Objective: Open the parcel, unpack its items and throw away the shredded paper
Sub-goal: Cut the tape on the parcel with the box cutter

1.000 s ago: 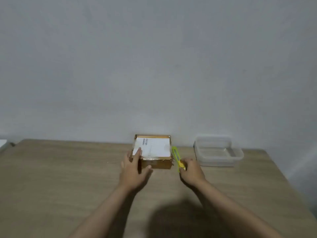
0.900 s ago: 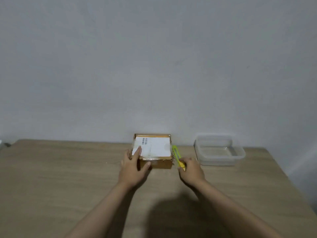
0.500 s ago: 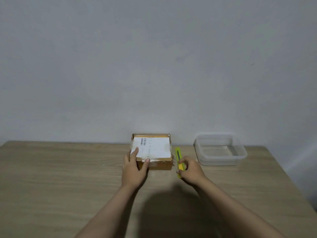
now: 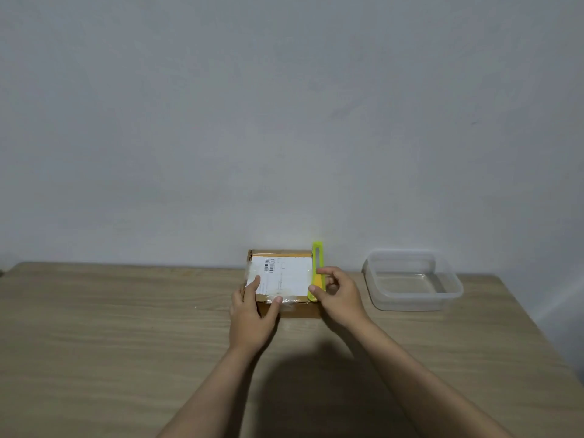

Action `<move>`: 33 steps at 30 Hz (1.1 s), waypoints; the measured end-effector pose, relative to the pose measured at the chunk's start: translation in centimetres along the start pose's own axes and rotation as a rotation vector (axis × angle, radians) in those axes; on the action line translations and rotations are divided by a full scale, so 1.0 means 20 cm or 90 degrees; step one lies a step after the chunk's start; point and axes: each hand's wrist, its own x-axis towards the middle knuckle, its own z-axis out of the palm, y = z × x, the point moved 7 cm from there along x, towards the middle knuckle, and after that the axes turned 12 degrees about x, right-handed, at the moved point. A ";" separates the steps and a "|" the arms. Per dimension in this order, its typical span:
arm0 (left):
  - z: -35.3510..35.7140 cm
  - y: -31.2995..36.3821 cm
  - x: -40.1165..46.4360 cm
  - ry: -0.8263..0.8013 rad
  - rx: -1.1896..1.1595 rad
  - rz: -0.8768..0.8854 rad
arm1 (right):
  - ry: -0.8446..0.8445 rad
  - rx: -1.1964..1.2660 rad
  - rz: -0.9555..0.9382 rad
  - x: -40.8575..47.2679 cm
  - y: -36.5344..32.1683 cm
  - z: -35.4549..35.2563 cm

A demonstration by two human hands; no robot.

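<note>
Two bare hands worked at one cardboard parcel on the wooden tabletop. The left hand lay spread over the parcel's near left corner, its fingers loosely apart, with the forefinger on the white shipping label and the thumb pressed on the taped front edge; it steadied the box rather than gripping it. The right hand was closed around one yellow-green box cutter, pinching the handle between thumb and curled fingers. The cutter stood nearly upright along the parcel's right edge, its upper end rising past the far right corner of the box. Whether a blade was out could not be told.

The parcel sat near the far edge of the tabletop, about midway along it and close to the grey wall. It was closed, with clear tape shining across the front edge and one label covering most of its top. One barcode was visible on the label; the print was too small to read.

One clear plastic container, lidless and rectangular, stood to the right of the parcel, well apart from it and near the far right corner of the tabletop.
</note>
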 end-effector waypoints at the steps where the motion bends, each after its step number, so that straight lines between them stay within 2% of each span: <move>1: 0.00 0.00 0.00 0.003 0.003 0.002 | 0.010 -0.007 0.003 0.00 0.03 0.02; 11: 0.01 0.01 -0.01 -0.012 0.019 -0.016 | 0.072 -0.083 -0.051 -0.04 0.07 0.09; 16: -0.01 0.02 0.00 -0.017 -0.011 -0.015 | 0.078 -0.127 -0.036 -0.05 0.07 0.10; 23: -0.10 -0.01 -0.20 -0.019 -0.051 -0.022 | -0.026 -0.111 -0.010 -0.18 0.08 0.02; 28: -0.14 -0.05 -0.43 -0.106 -0.025 -0.047 | -0.043 -0.023 0.035 -0.46 0.11 -0.05; 33: -0.17 -0.06 -0.57 -0.200 -0.025 -0.054 | -0.055 -0.049 0.023 -0.65 0.12 -0.08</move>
